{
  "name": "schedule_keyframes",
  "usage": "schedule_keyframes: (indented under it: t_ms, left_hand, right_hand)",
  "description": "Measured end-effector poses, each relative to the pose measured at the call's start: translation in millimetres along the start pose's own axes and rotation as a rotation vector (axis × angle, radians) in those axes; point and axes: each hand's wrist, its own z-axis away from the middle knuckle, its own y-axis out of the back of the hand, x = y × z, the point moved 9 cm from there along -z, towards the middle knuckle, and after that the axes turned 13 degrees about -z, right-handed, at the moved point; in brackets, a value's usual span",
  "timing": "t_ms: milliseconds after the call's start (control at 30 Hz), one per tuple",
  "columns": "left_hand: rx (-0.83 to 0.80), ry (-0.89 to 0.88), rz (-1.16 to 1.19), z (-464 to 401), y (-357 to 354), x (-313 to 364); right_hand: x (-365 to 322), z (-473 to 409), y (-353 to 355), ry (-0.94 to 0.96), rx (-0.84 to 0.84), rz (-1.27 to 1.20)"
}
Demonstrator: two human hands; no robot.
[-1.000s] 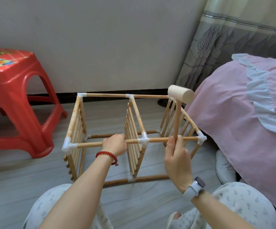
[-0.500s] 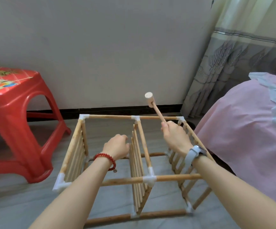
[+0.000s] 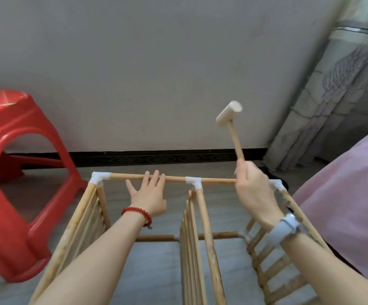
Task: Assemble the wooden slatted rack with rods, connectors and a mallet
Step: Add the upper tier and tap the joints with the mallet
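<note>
Wooden mallet [image 3: 228, 114] raised, left hand [image 3: 149, 195] now flat at the far top rod [image 3: 174, 178].

Half a second back: left hand curled lower inside the rack [image 3: 200, 227], mallet head low over the far rail. Now: fingers straight and spread, tips touching the far top rod between the left corner connector [image 3: 98, 178] and the middle connector [image 3: 193, 181], gripping nothing. Right hand [image 3: 252, 186] wrapped round the mallet handle, head lifted well above the frame, slightly blurred, tilted left. Rack standing on the floor, 3 slatted panels upright, top and bottom rods already in their white connectors. Probably bracing for a blow on a far joint, likely the middle 1; which joint exactly, impossible to tell. Red stool [image 3: 18, 172] at left, pink bedding [image 3: 350, 194] at right.
</note>
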Motion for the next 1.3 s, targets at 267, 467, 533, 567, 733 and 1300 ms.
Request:
schedule_keyframes:
  t_ms: [267,467,533,567,733,1300]
  left_hand:
    - [0.06,0.023,0.045,-2.7,7.5,-5.9]
    - [0.009,0.038,0.148,-3.4,6.0,-2.9]
    - [0.023,0.05,0.168,-4.5,8.4,-8.3]
    - [0.038,0.05,0.166,-4.7,11.9,-9.0]
    - [0.079,0.054,0.14,-4.5,14.7,-7.5]
    - [0.342,-0.022,1.466,7.3,110.7,13.6]
  right_hand:
    - [55.1,25.4,-49.3,-0.223,-0.334,0.418]
    - [-13.3,-0.2,-15.4,0.122,-0.099,-0.231]
    - [19.4,18.3,-39.2,0.014,-0.203,-0.233]
    - [42.1,25.7,-51.5,-0.072,-0.289,-0.147]
    - [39.1,3.8,-41.4,-0.041,-0.3,0.22]
    - [29.3,41.9,-60.9,0.169,-0.457,0.032]
